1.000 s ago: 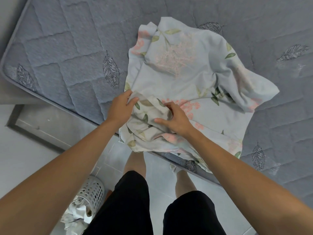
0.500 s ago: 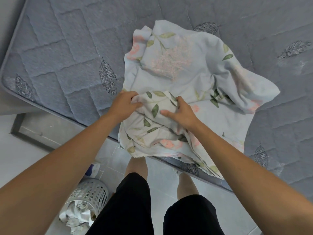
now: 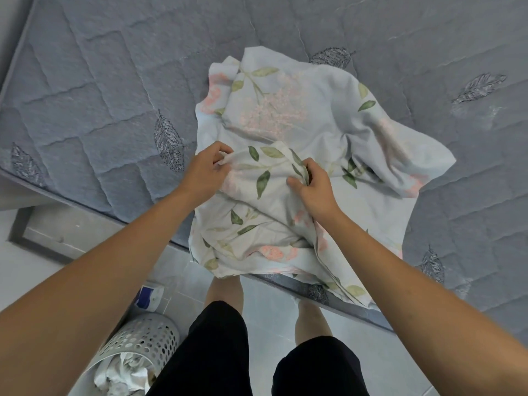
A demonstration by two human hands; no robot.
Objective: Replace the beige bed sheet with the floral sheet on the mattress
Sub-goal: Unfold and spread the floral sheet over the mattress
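Observation:
The floral sheet [image 3: 314, 118], pale blue with pink flowers and green leaves, lies bunched on the bare grey quilted mattress [image 3: 108, 90]. Part of it hangs over the near mattress edge. My left hand [image 3: 207, 170] pinches a raised fold of the sheet at its left end. My right hand [image 3: 313, 185] grips the same fold at its right end, fingers curled into the cloth. The fold is lifted a little between both hands. No beige sheet is in view.
A white perforated basket [image 3: 137, 341] with crumpled white cloth stands on the tiled floor at lower left. A small blue-and-white packet [image 3: 148, 295] lies beside it. A grey bed frame ledge [image 3: 57, 232] juts out under the mattress. My legs stand against the near edge.
Both hands have gathered the near fold of the floral sheet and pulled it up and farther onto the mattress. The fold's printed side now faces up between them.

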